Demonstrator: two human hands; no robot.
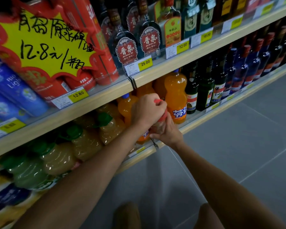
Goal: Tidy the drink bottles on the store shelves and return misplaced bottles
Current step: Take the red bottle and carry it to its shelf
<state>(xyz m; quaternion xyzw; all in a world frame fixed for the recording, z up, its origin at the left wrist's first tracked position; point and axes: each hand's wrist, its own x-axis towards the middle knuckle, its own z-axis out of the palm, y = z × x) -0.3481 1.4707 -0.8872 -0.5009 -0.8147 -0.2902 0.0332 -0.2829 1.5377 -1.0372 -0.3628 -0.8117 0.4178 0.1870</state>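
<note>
While orange soda bottles (176,95) crowd behind, both hands' fingers (157,105) grip a red-capped bottle (161,120).

1. Orange soda bottles (175,95) are crowding just behind and right of the fingers (158,104).
2. Shelf edge (155,75) is capping headroom above them.
3. Aisle floor (238,146) is lying open below.

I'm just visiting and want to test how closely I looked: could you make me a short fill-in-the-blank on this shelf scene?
1. Both hands grip a bottle with a ____ cap.
2. The left hand wraps its top; the right hand holds it ____ down.
3. The orange soda bottle beside it has a ____ cap.

Missing words: red; lower; blue
</note>
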